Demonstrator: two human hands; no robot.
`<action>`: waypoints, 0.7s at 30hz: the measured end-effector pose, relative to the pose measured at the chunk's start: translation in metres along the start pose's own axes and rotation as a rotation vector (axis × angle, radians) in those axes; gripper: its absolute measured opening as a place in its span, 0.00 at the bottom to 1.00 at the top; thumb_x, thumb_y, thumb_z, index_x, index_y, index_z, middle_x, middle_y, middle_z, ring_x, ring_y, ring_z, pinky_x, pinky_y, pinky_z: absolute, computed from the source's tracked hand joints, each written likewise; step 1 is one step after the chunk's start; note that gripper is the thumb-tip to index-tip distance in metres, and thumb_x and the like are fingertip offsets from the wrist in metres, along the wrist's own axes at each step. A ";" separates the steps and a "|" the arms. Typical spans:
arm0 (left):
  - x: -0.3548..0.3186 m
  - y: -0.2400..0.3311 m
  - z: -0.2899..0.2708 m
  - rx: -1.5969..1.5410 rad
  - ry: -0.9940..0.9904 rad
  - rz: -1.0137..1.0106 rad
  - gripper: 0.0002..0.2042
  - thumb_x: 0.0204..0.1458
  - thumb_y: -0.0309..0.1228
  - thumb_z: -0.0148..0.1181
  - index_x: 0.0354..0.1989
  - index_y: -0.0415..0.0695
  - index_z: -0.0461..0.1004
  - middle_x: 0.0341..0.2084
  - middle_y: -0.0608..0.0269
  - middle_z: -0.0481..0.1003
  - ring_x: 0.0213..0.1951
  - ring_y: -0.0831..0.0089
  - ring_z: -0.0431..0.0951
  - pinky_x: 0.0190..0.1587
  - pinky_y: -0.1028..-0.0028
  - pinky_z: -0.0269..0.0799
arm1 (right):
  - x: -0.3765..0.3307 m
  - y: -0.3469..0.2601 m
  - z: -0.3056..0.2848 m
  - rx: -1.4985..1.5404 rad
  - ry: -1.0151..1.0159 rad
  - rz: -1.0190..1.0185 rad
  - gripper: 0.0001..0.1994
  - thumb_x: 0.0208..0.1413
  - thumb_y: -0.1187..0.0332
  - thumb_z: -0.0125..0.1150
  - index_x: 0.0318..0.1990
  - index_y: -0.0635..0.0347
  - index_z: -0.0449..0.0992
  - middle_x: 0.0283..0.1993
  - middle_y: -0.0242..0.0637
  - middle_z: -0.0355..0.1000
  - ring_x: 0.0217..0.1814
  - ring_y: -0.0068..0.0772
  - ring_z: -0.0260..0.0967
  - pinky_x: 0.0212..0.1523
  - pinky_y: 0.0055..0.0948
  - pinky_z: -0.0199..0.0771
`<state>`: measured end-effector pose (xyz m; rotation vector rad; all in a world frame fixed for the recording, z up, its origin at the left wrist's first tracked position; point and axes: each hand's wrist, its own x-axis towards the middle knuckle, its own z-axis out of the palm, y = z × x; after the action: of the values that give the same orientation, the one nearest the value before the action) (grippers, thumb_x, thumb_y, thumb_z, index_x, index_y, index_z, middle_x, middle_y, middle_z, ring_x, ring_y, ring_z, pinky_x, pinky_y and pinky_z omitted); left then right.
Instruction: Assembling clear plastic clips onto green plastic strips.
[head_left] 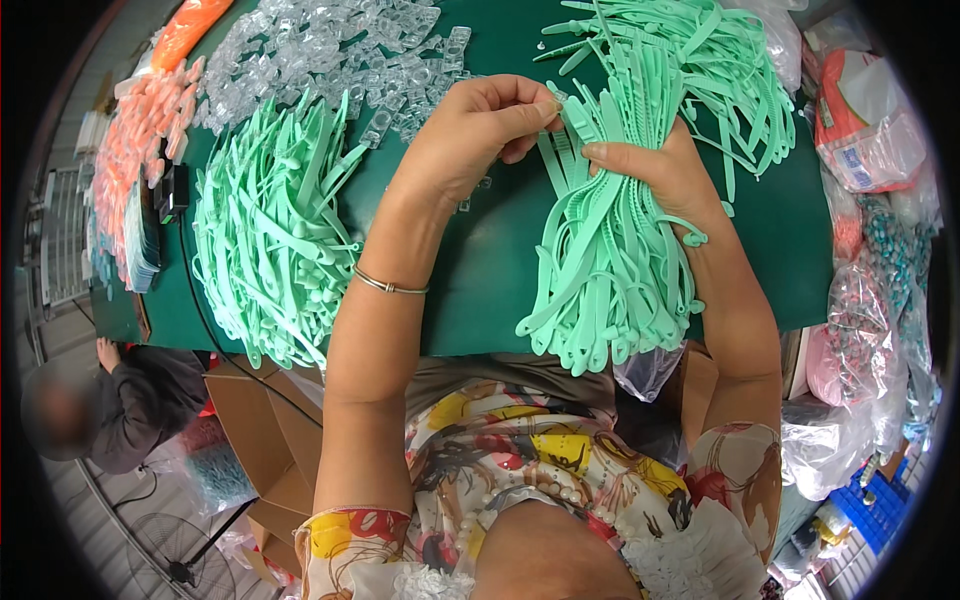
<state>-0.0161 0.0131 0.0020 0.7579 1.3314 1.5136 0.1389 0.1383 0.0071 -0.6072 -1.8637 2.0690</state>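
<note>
We see a bunch of pale green straps (605, 255) above the right half of the green table (470, 300), its lower ends overlapping the near edge. Our right hand (675, 175) is clamped around its middle, thumb across the front; the bunch hides part of the palm. Our left hand (470, 140) is at the bunch's upper left edge, with thumb and fingertip together; we cannot tell whether that grip has caught a strap.

Our left forearm, with a thin bracelet (390, 287), crosses the table between the bunch and a big heap of green straps (270, 240) on the left, blocking our view of the surface under it. Another green pile (745, 90) spreads just beyond the right hand. Clear plastic pieces (310, 60) cover the far left of the table, a few lying near the left wrist. Orange pieces (145, 130) crowd the left edge, close to a small black box (175, 190).

Below the left edge we see a cardboard box (255, 420), a fan (180, 570) and another person in a dark sleeve (150, 405). Plastic bags (860, 310) crowd the right side, above a blue crate (875, 505).
</note>
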 end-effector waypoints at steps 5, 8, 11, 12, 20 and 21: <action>0.001 -0.001 0.000 -0.013 0.003 -0.011 0.08 0.51 0.29 0.58 0.35 0.38 0.73 0.27 0.65 0.74 0.22 0.85 0.62 0.23 0.86 0.56 | -0.001 -0.002 0.001 0.000 0.001 0.012 0.18 0.38 0.75 0.63 0.41 0.65 0.69 0.31 0.35 0.71 0.29 0.24 0.69 0.32 0.22 0.69; 0.000 0.000 0.001 0.003 0.000 0.000 0.08 0.51 0.29 0.57 0.34 0.38 0.73 0.27 0.66 0.74 0.21 0.85 0.62 0.23 0.86 0.56 | -0.001 -0.002 0.001 -0.008 -0.010 0.012 0.17 0.38 0.75 0.63 0.40 0.65 0.69 0.31 0.35 0.71 0.29 0.24 0.69 0.32 0.22 0.69; -0.001 0.002 0.003 0.048 -0.001 0.011 0.07 0.51 0.29 0.57 0.34 0.38 0.73 0.26 0.67 0.73 0.21 0.86 0.62 0.22 0.86 0.55 | 0.000 -0.001 0.000 0.000 -0.008 0.006 0.16 0.39 0.75 0.63 0.39 0.65 0.71 0.30 0.35 0.72 0.30 0.23 0.69 0.33 0.22 0.69; -0.001 0.002 0.003 0.073 -0.004 0.016 0.07 0.51 0.29 0.57 0.33 0.38 0.73 0.26 0.67 0.73 0.21 0.86 0.61 0.22 0.86 0.55 | 0.000 0.000 0.000 0.010 -0.003 0.001 0.15 0.39 0.75 0.64 0.39 0.65 0.73 0.31 0.35 0.72 0.31 0.23 0.70 0.33 0.22 0.69; -0.005 0.005 0.003 0.477 0.032 0.177 0.06 0.51 0.28 0.56 0.33 0.38 0.72 0.23 0.73 0.69 0.23 0.86 0.64 0.26 0.85 0.60 | -0.002 -0.002 0.001 0.023 0.023 0.029 0.16 0.39 0.75 0.63 0.40 0.65 0.73 0.34 0.35 0.73 0.34 0.23 0.70 0.37 0.23 0.69; -0.006 0.006 0.001 0.434 0.002 0.173 0.06 0.51 0.27 0.56 0.33 0.38 0.72 0.23 0.73 0.69 0.24 0.86 0.64 0.27 0.84 0.61 | -0.002 -0.002 0.001 0.027 0.026 0.039 0.16 0.39 0.75 0.63 0.40 0.65 0.73 0.34 0.35 0.73 0.34 0.23 0.70 0.37 0.23 0.69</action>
<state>-0.0145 0.0078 0.0087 1.1694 1.6561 1.3687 0.1399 0.1368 0.0097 -0.6656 -1.8206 2.0964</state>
